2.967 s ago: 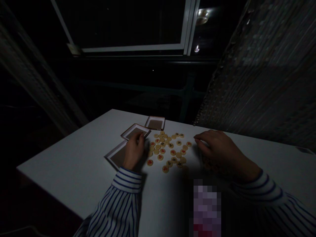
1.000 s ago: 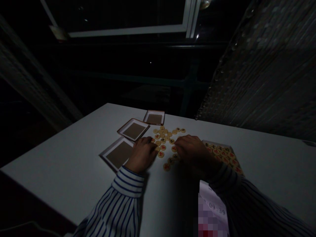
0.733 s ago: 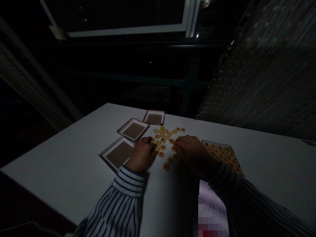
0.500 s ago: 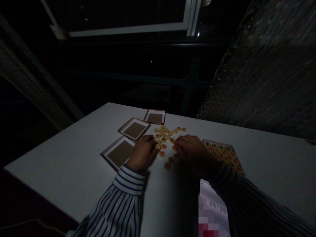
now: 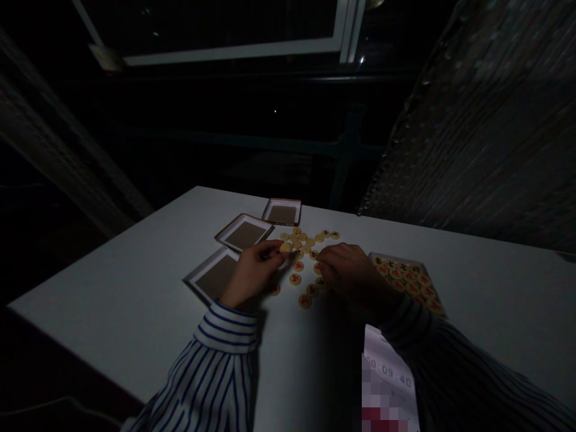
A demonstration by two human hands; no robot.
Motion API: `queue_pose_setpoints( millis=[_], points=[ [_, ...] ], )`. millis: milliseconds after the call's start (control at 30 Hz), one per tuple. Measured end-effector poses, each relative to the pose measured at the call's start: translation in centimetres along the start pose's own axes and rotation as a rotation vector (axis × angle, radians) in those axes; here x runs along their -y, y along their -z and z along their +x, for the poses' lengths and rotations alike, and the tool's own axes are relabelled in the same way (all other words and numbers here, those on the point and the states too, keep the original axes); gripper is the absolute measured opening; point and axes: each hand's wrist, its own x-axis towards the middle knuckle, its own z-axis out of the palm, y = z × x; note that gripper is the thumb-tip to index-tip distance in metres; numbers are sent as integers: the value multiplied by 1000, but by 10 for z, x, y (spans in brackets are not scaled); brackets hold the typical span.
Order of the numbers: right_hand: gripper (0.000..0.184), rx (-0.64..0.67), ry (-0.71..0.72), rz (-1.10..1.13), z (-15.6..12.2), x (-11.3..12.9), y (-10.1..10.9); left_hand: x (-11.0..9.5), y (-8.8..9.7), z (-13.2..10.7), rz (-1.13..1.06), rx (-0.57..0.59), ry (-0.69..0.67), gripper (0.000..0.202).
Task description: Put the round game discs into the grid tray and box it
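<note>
Left hand point(image 5: 252, 269) came up pinching a disc point(image 5: 285, 246); can't tell my right hand point(image 5: 345, 266) grip. Mid-pickup, I reckon; next wants steadiness.

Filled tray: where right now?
In the head view, the filled tray lies on the white table, right of the right hand, partly hidden by its sleeve.

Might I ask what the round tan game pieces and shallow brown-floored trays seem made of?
Round tan game pieces: possibly wood or plastic, matte, without strong highlights. Shallow brown-floored trays: likely cardboard, matte, with thin pale walls.
</note>
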Motion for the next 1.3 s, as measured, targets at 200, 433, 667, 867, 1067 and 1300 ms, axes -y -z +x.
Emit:
queue_pose_setpoints(
  millis=[200, 433, 667, 867, 1067, 1300],
  points=[
    [21, -79, 29, 33, 0, -2, -5, -4, -2, -2, -87, 94, 93, 40],
    [21, -110, 54, 52, 1, 0, -5, -8, -3, -5, -127, 176, 130, 39],
    [23, -164, 87, 59, 3, 4, -8, -6, -6, -3, -109, 194, 83, 36],
    [31, -157, 113, 81, 6, 10, -11, -4, -12, -4, -126, 195, 97, 33],
    [32, -174, 97, 120, 10, 11, -13, -2, -16, -3, -132, 232, 30, 32],
    [27, -188, 89, 115, 13, 11, -17, -2, -18, -4, -102, 206, 0, 33]
  ],
)
